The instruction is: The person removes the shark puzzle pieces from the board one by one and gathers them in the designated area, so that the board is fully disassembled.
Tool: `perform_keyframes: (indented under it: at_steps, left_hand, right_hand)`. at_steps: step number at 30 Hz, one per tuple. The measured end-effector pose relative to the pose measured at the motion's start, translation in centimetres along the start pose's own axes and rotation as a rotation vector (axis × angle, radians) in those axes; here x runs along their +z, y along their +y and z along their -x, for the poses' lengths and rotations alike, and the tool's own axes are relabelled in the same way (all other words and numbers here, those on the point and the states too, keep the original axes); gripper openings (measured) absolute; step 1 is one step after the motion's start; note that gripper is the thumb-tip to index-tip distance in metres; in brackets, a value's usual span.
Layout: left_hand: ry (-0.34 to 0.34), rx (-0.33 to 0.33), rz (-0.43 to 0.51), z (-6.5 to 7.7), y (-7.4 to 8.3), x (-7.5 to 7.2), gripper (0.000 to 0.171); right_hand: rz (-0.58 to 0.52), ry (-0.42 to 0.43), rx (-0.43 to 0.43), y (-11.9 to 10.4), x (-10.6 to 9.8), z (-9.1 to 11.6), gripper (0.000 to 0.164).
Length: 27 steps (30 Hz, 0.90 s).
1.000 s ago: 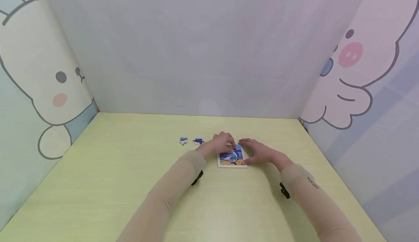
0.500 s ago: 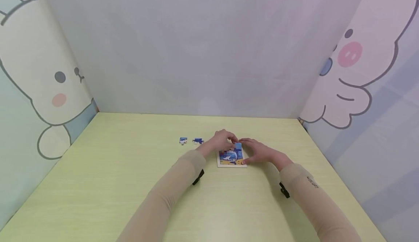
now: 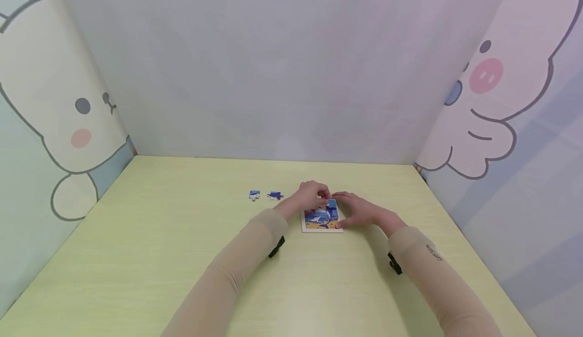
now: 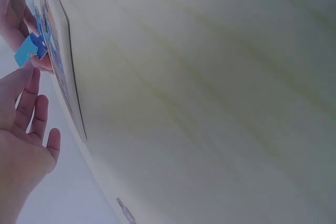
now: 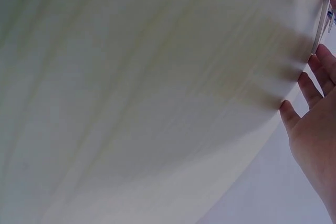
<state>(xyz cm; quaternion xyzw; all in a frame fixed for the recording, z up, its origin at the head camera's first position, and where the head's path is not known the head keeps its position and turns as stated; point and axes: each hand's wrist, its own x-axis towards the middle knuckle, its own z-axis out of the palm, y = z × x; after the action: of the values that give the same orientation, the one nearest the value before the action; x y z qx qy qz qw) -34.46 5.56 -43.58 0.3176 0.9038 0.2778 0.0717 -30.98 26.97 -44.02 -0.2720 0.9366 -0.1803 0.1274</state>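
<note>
A small jigsaw puzzle board (image 3: 322, 230) with a white rim lies on the table, filled with a blue sea picture. My left hand (image 3: 311, 195) is over its far left part and covers some of the picture. In the left wrist view, the thumb and finger of that hand pinch a blue puzzle piece (image 4: 24, 52), tilted up from the board. My right hand (image 3: 360, 211) holds the board at its right side, thumb on the near right corner and fingers by the far right corner. The right wrist view catches its fingertips at the board's edge.
Two loose puzzle pieces, a white-and-blue piece (image 3: 254, 195) and a dark blue piece (image 3: 275, 195), lie left of the board on the pale yellow table (image 3: 150, 246). A grey curtain (image 3: 273, 74) hangs behind the table, with cartoon-printed walls on both sides.
My left hand has shifted slightly toward the board's far edge and right, its fingers drawing closer together. The right hand and the two loose pieces stay where they were.
</note>
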Motion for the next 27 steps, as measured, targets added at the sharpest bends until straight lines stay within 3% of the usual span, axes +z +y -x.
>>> perform_keyframes:
  at_steps: [6,15,27]
  left_hand:
    - [0.005,-0.007,-0.003,0.1,0.0,0.0,0.004]
    - [0.007,-0.005,0.002,0.14,0.07,-0.21,0.004]
    - [-0.011,0.017,-0.014,0.13,0.11,-0.27,0.007]
  right_hand:
    - [-0.014,-0.011,0.009,0.0,0.0,-0.01,0.089]
    - [-0.006,0.049,-0.019,-0.14,-0.05,-0.38,0.059]
    - [0.001,0.072,0.03,-0.53,0.12,-0.59,0.061]
